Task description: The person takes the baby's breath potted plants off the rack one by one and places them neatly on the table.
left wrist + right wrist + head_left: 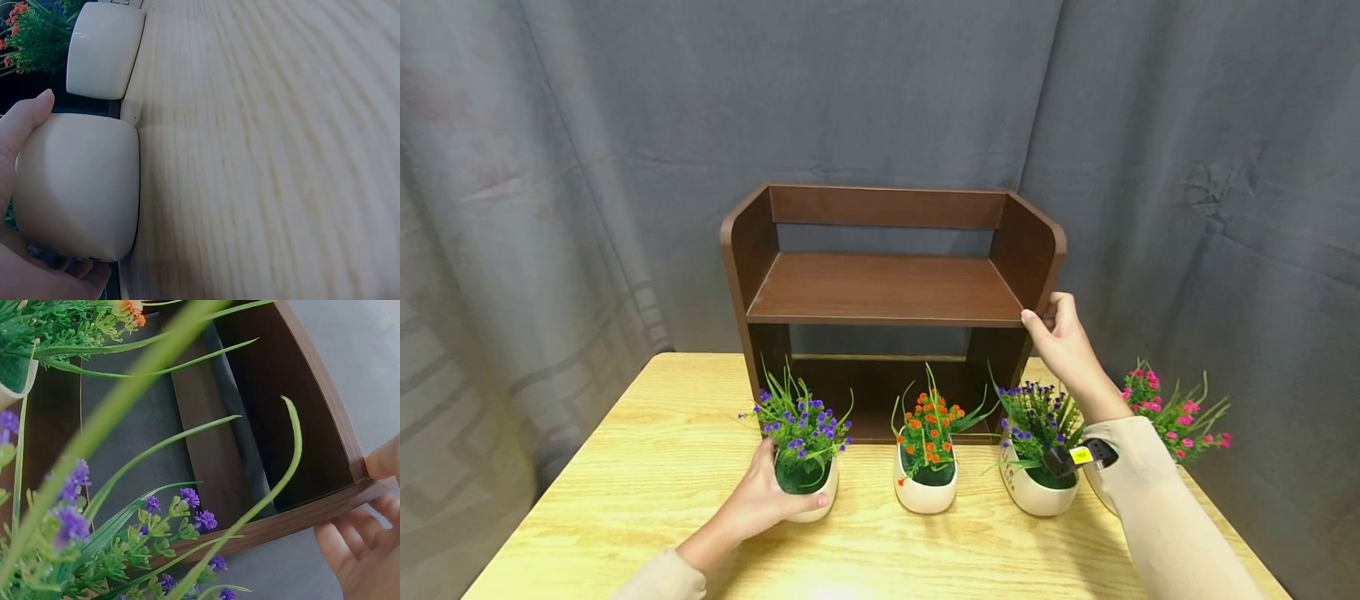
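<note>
My left hand grips a white pot of purple artificial flowers, its thumb along the front rim. In the left wrist view the smooth pot stands at table level between thumb and fingers; part of its far side is hidden by the hand. My right hand holds the right side panel of a dark brown two-tier wooden shelf. Its thumb lies at the panel's front edge and its fingers lie along the outer face, as the right wrist view shows with the hand on the panel edge.
A pot of orange flowers stands before the shelf's middle. Right of it is another pot of purple flowers, beneath the right forearm. Pink flowers are partly hidden behind the sleeve. A grey curtain hangs behind the wooden table.
</note>
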The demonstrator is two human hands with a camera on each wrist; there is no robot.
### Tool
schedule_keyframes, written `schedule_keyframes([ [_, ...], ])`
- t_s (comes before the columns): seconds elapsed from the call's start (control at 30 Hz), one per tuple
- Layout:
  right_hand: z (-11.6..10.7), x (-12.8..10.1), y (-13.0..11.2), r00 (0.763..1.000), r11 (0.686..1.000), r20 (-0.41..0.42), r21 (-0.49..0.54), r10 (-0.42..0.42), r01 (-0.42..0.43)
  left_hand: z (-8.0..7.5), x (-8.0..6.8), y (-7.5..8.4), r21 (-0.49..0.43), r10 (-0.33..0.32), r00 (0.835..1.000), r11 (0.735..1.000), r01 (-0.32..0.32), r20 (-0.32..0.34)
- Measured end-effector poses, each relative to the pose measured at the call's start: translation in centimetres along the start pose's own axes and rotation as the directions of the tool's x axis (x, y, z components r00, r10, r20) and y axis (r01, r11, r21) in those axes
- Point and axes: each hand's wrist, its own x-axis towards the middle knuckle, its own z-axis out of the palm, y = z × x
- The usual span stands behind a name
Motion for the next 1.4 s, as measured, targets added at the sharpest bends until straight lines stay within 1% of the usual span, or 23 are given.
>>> schedule_keyframes([
  [0.23,0.1,0.0,-0.3,1.000,1.000,-0.006,0.013,-0.008,0.008,-0.2,0.1,-0.1,0.053,-0.011,1.000,0.999,0.010,0.006],
  [0.37,0.1,0.0,-0.3,1.000,1.000,-0.002,0.014,-0.006,0.006,-0.4,0.2,-0.1,0.062,0.013,1.000,0.998,-0.014,0.010],
  [0.5,0.2,0.1,-0.4,1.000,1.000,0.002,0.012,0.001,-0.001,-0.8,0.4,-0.3,0.052,0.039,0.999,0.998,-0.040,0.015],
  [0.63,0.2,0.1,-0.4,1.000,1.000,0.003,0.012,0.003,-0.003,-1.3,0.5,-0.2,0.056,0.035,0.999,0.998,-0.036,0.028],
  [0.87,0.1,0.0,-0.3,1.000,1.000,-0.003,0.013,0.010,-0.010,-2.7,0.5,0.4,0.067,0.036,0.999,0.997,-0.038,0.032],
  [1.07,0.2,0.0,-0.1,1.000,1.000,-0.008,0.029,0.001,-0.001,-4.4,0.5,0.9,0.108,0.040,0.998,0.993,-0.045,0.049],
  [1.2,0.0,-0.1,-0.1,1.000,1.000,-0.013,0.021,-0.003,0.003,-5.1,0.8,1.0,0.088,0.066,0.996,0.994,-0.070,0.052],
  [1.4,0.0,-0.1,-0.1,1.000,0.999,-0.010,0.036,-0.006,0.006,-6.4,1.2,1.5,0.070,0.062,0.997,0.995,-0.065,0.055],
])
